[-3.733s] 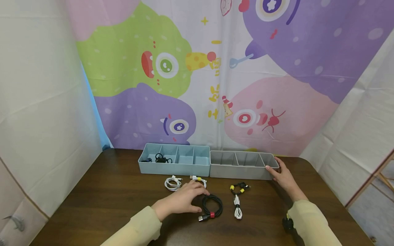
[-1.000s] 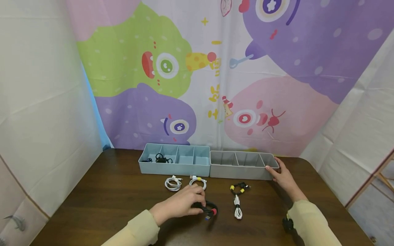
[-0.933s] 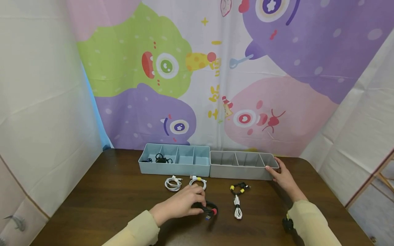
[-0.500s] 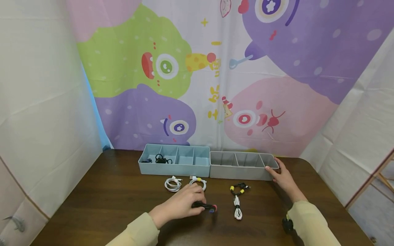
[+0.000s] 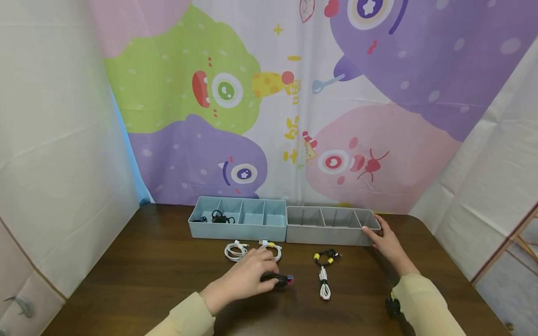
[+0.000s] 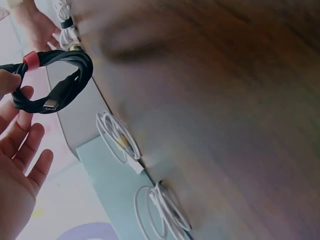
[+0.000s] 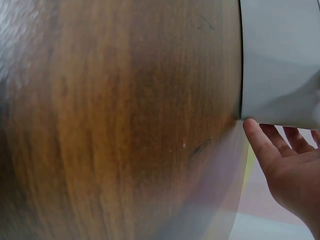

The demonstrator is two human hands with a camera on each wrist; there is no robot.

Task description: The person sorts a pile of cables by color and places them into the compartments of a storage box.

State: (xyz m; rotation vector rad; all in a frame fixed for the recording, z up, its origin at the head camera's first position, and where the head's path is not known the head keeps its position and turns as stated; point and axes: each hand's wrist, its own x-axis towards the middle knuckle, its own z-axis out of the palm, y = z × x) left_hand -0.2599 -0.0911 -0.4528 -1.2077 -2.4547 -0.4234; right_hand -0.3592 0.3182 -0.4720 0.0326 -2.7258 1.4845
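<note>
At lower centre, the left hand (image 5: 244,279) pinches a coiled black cable (image 5: 280,280). At lower right, the right hand (image 5: 388,243) grips a grey box (image 5: 325,235) by its corner.

I watch the person's left hand (image 5: 245,278) pinch a round coil of black cable (image 5: 279,280) with a red strap (image 6: 31,60), now lifted off the brown wooden table (image 5: 357,289) and tipped nearly edge-on in head view.
</note>
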